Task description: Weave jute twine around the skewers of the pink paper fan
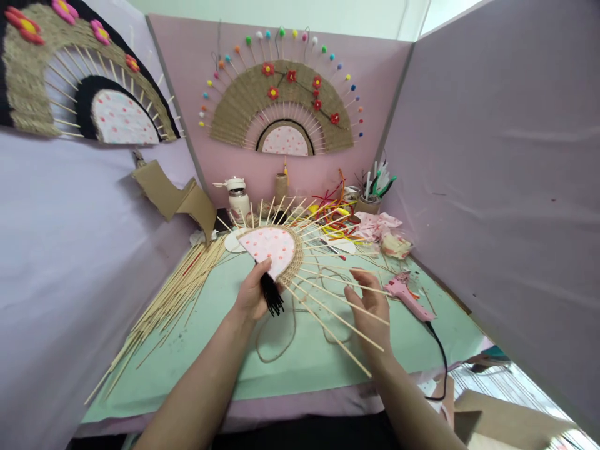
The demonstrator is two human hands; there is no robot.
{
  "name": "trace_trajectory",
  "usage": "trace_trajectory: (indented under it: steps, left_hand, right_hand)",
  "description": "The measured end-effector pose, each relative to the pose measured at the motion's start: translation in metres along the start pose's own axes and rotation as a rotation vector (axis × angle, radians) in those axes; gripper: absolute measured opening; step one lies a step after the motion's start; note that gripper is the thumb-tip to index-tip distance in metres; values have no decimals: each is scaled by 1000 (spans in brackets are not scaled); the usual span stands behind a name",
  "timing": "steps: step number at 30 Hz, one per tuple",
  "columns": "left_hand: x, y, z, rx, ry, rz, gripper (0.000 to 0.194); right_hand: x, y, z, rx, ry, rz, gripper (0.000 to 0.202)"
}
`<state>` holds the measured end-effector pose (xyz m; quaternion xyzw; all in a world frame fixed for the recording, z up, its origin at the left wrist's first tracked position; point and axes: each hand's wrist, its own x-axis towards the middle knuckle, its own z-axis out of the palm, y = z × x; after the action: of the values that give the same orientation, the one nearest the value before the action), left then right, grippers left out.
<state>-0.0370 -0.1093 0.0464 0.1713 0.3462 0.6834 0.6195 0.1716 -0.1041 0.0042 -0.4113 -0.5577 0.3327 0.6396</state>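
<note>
A half-round piece [270, 246] covered in white cloth with pink dots has a band of woven twine [295, 259] round its curved edge, and thin sticks fan out from it. My left hand [255, 292] grips its lower straight edge, thumb on the front, beside a hanging black tassel [272, 296]. My right hand [369, 307] is at the lower right sticks, fingers apart and curved, partly behind them; whether it touches them is unclear. A loose length of twine [294, 325] lies on the table below.
Long sticks [173, 300] lie in a heap at the left of the green table [187, 369]. A pink glue gun [412, 300] with a black cord lies at the right. Pipe cleaners [335, 203], a white bottle [239, 199] and pink cloth [377, 225] stand or lie behind. Finished fans [234, 112] hang on the walls.
</note>
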Motion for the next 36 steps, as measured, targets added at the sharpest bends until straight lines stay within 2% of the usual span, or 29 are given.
trace_trajectory:
  steps: [2,3,5,7,10,12,15,19,29,31,34,35,36]
  left_hand:
    - [0,2,2,-44,9,23,40]
    - [0,2,3,-58,7,34,40]
    - [0,2,3,-68,-1,53,39]
    - [0,0,3,-58,-23,76,41]
    - [-2,-5,4,-12,-63,120,46]
    - [-3,-9,6,24,-78,141,51]
    - [-5,-14,8,57,-89,141,59]
    - [-4,-18,9,89,-104,138,66]
    - [-3,-19,10,235,-163,199,54]
    - [-2,-18,8,314,-109,322,48]
    - [-3,-17,3,457,138,673,42]
    - [-4,-17,2,514,175,747,33]
    - [-5,-18,1,580,153,762,21]
  right_hand:
    - [-2,2,1,-3,60,2,22]
    - [-4,2,2,7,46,27,17]
    - [-8,-1,6,41,-58,97,13]
    - [-12,-8,11,103,-227,175,13]
    - [-16,-23,20,272,-428,306,32]
    - [-19,-30,25,414,-475,360,47]
    - [-21,-31,35,624,-434,400,52]
    - [-21,-28,46,807,-327,474,40]
    - [-18,-39,67,920,-84,567,30]
    - [-14,-34,69,920,-32,551,28]
    - [-5,-24,68,881,50,483,27]
    - [-3,-21,67,861,69,456,27]
    - [-1,-19,66,839,77,430,28]
